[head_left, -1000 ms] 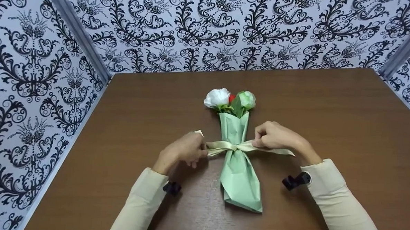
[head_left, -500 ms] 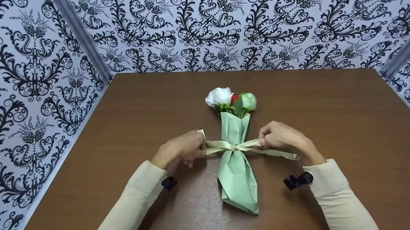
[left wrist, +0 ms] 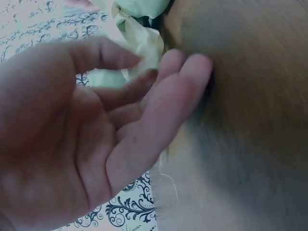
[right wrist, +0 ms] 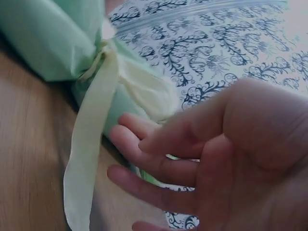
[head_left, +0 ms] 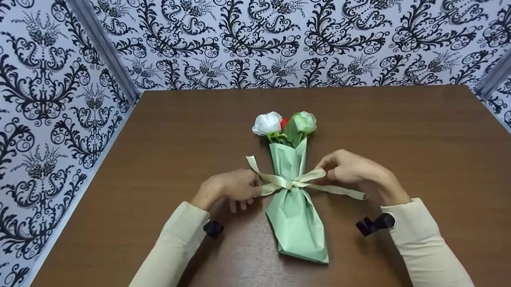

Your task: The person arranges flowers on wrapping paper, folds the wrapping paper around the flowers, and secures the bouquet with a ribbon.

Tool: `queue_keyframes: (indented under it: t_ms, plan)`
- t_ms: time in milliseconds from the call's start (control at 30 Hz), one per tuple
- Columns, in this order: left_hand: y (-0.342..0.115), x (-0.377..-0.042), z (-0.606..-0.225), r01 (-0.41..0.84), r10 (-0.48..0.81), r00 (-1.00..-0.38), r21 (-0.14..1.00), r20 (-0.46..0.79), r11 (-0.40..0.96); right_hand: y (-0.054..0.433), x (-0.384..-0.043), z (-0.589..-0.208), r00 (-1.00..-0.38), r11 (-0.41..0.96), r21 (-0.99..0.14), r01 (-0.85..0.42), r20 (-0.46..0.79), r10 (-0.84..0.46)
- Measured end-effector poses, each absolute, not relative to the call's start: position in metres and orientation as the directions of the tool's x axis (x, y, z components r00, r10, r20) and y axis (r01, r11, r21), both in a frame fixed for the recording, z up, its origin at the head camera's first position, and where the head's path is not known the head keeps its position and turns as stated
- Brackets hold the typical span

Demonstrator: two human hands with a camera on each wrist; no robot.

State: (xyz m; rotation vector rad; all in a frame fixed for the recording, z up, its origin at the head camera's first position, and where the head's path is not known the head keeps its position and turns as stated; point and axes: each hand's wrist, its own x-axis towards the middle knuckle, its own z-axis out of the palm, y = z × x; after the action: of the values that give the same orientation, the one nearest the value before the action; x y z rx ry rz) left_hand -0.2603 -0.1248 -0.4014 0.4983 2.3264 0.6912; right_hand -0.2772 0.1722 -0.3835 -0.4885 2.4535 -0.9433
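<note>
A bouquet wrapped in green paper [head_left: 299, 223] lies on the table, with a white flower [head_left: 268, 123], a pale green flower [head_left: 304, 122] and a bit of red at its top. A cream ribbon [head_left: 289, 184] is tied in a bow around its waist. My left hand [head_left: 236, 186] is at the left loop, thumb and fingertips slightly apart; blur hides whether they touch the ribbon. At the right loop is my right hand [head_left: 351, 167], fingers loosely bent; in the right wrist view the loop [right wrist: 149, 91] stands beside the fingers, not gripped.
The brown table [head_left: 196, 128] meets patterned black-and-white walls [head_left: 260, 40] at the back and sides. One ribbon tail [head_left: 339, 190] lies to the right, and another [head_left: 252, 162] sticks up at the left.
My hands have loosened from the bow's loops, which now show their ends. The left ribbon tail is more exposed. The bouquet has shifted slightly left at its flower end.
</note>
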Motion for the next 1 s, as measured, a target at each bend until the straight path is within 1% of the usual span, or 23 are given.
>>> queue_keyframes:
  t_ms: [67, 133, 233, 333, 400, 500, 533, 600, 667, 733, 800, 900, 1000]
  plan:
    - [-0.124, -0.261, -0.402, 0.161, 0.535, -0.692, 0.62, -0.484, 0.768, 0.173, -0.277, -0.383, -0.814, 0.678, -0.708, -0.196, -0.268, -0.516]
    - [-0.124, -0.262, -0.403, 0.163, 0.555, -0.688, 0.647, -0.467, 0.745, 0.174, -0.276, -0.382, -0.801, 0.666, -0.709, -0.234, -0.248, -0.545]
    - [-0.124, -0.264, -0.405, 0.179, 0.564, -0.711, 0.669, -0.419, 0.722, 0.175, -0.275, -0.381, -0.778, 0.657, -0.7, -0.281, -0.235, -0.582]
    - [-0.125, -0.265, -0.406, 0.171, 0.554, -0.732, 0.68, -0.397, 0.713, 0.176, -0.276, -0.381, -0.76, 0.65, -0.697, -0.303, -0.235, -0.606]
    - [-0.126, -0.265, -0.405, 0.151, 0.544, -0.736, 0.686, -0.402, 0.712, 0.176, -0.275, -0.381, -0.767, 0.647, -0.706, -0.287, -0.235, -0.597]
    - [-0.127, -0.265, -0.402, 0.152, 0.542, -0.735, 0.679, -0.407, 0.718, 0.172, -0.275, -0.383, -0.81, 0.648, -0.733, -0.205, -0.244, -0.533]
    - [-0.127, -0.265, -0.401, 0.17, 0.549, -0.734, 0.674, -0.4, 0.719, 0.17, -0.275, -0.385, -0.825, 0.646, -0.744, -0.171, -0.25, -0.506]
    - [-0.128, -0.266, -0.401, 0.251, 0.579, -0.734, 0.649, -0.356, 0.718, 0.165, -0.274, -0.389, -0.849, 0.625, -0.774, -0.1, -0.261, -0.459]
    - [-0.13, -0.267, -0.403, 0.355, 0.619, -0.728, 0.609, -0.295, 0.709, 0.161, -0.274, -0.392, -0.864, 0.624, -0.779, -0.067, -0.267, -0.427]
    - [-0.135, -0.269, -0.406, 0.46, 0.672, -0.701, 0.569, -0.238, 0.682, 0.159, -0.274, -0.394, -0.873, 0.628, -0.777, -0.046, -0.274, -0.404]
    - [-0.141, -0.272, -0.409, 0.537, 0.715, -0.669, 0.535, -0.2, 0.652, 0.158, -0.275, -0.395, -0.877, 0.652, -0.756, -0.059, -0.273, -0.396]
    - [-0.15, -0.276, -0.412, 0.61, 0.762, -0.626, 0.505, -0.167, 0.611, 0.157, -0.276, -0.395, -0.875, 0.698, -0.709, -0.097, -0.274, -0.4]
    - [-0.154, -0.279, -0.412, 0.631, 0.768, -0.622, 0.484, -0.152, 0.606, 0.156, -0.277, -0.395, -0.869, 0.731, -0.666, -0.148, -0.265, -0.417]
